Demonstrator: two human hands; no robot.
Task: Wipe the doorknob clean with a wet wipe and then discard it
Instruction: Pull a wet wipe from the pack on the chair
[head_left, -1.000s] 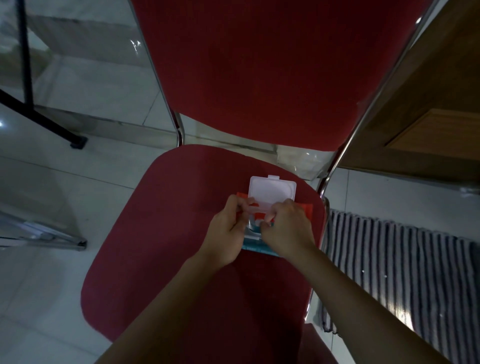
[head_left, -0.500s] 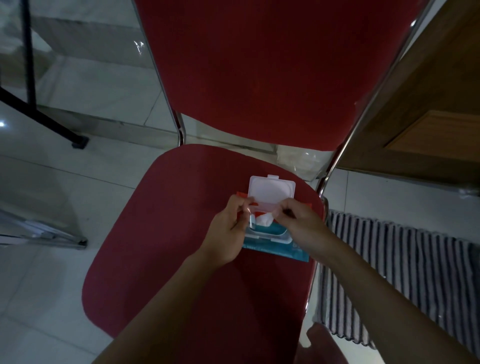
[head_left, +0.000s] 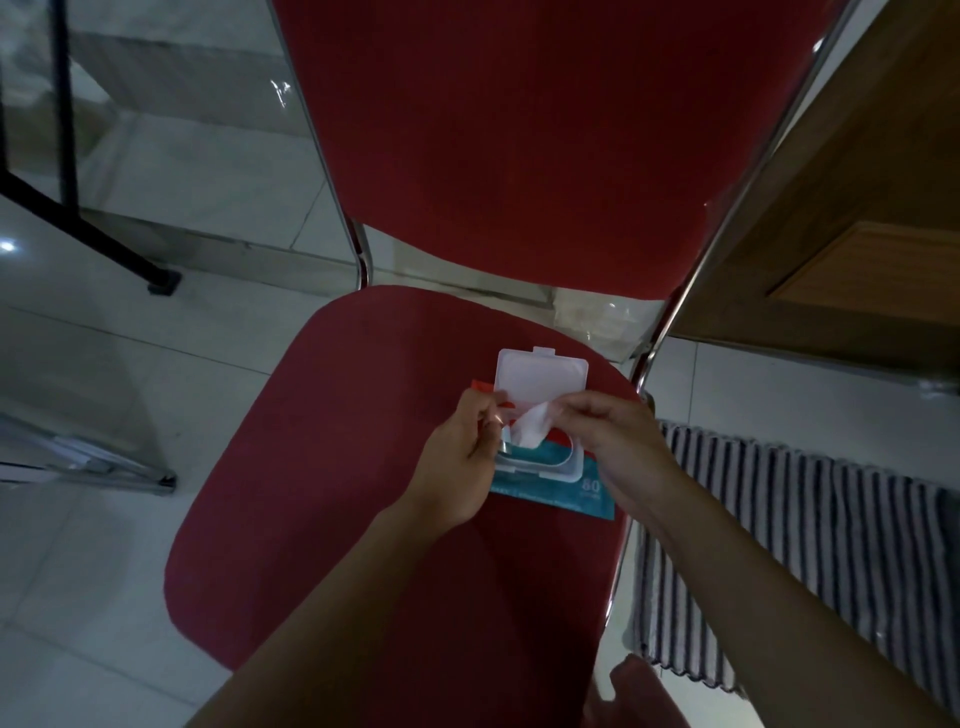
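A teal and red pack of wet wipes (head_left: 563, 493) lies on the red chair seat (head_left: 332, 467), its white flip lid (head_left: 540, 376) standing open. A white wet wipe (head_left: 532, 428) sticks partly out of the pack's opening. My right hand (head_left: 610, 436) pinches the top of that wipe. My left hand (head_left: 462, 457) holds the left side of the pack, pinching a clear seal flap at the opening. No doorknob is in view.
The chair's red backrest (head_left: 519, 130) rises behind the pack, framed by chrome tubes. A wooden door panel (head_left: 857, 234) stands at the right. A striped mat (head_left: 805, 545) lies on the white tiled floor to the right. A black stand leg (head_left: 104, 239) crosses the floor at the left.
My right hand has moved up and to the right, drawing the white wipe out of the opening. My left hand has stayed on the pack.
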